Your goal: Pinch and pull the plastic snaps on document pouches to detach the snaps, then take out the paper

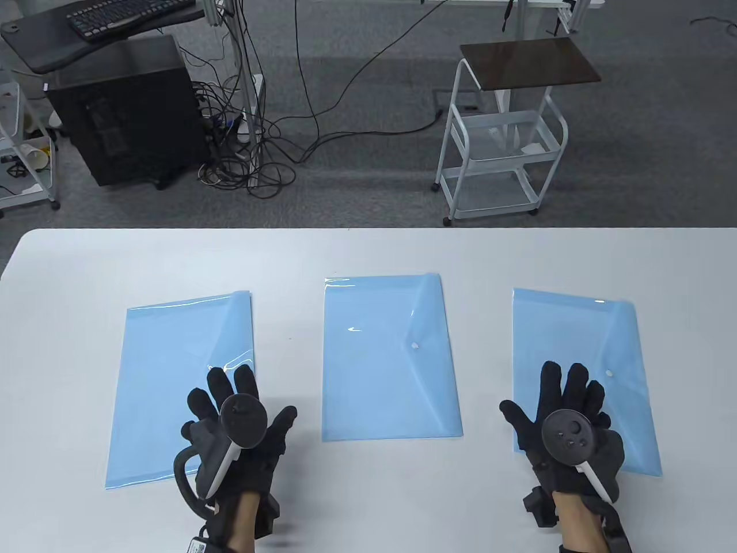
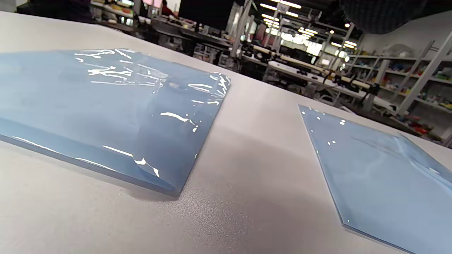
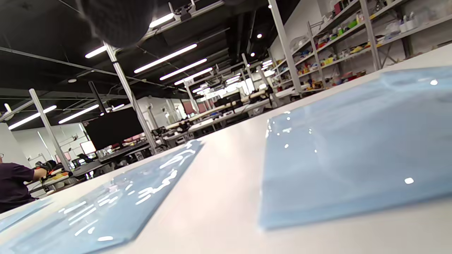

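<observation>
Three light blue document pouches lie side by side on the white table (image 1: 368,259): the left pouch (image 1: 167,368), the middle pouch (image 1: 380,357) and the right pouch (image 1: 576,334). White snaps show on the middle pouch (image 1: 414,345) and the right pouch (image 1: 609,374), both with flaps down. The left pouch's snap is hidden. My left hand (image 1: 236,403) lies over the left pouch's near right part, fingers spread and straight. My right hand (image 1: 567,397) lies the same way over the right pouch's near left part. Neither holds anything. The left wrist view shows the left pouch (image 2: 106,113) and the middle pouch (image 2: 381,176).
The table's far edge (image 1: 368,230) runs across the view. Beyond it on the floor stand a white trolley with a dark top (image 1: 506,132), a black computer tower (image 1: 126,115) and tangled cables (image 1: 253,161). A person (image 3: 14,183) sits far off in the right wrist view.
</observation>
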A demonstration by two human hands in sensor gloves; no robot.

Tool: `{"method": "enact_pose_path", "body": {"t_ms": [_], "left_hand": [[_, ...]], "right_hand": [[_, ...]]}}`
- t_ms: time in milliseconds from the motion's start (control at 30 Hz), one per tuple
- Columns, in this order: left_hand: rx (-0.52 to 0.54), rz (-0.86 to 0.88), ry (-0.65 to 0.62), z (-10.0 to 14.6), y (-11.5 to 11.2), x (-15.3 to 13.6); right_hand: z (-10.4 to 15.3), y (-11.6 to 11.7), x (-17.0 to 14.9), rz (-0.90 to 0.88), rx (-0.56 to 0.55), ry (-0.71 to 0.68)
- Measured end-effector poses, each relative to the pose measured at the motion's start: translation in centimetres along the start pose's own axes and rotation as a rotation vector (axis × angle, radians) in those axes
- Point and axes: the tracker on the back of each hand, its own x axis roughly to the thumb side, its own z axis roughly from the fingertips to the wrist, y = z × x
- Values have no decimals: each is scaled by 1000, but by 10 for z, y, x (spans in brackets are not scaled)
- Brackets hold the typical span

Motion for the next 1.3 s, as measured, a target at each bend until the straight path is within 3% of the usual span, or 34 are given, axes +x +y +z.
{"method": "enact_pose_path", "body": {"t_ms": [200, 500, 700, 1300], "left_hand": [[-8, 0, -31, -1, 0, 9], [-96, -3, -31, -21, -6, 53], [-158, -9, 40, -47, -26, 78], [-180, -181, 274, -98, -90, 138]], "right_hand": [[0, 0, 0, -17, 2, 7], [-1, 1, -1, -35, 11, 12], [-1, 2, -1, -41, 23, 10], [-5, 5, 7, -42, 51, -16]]}}
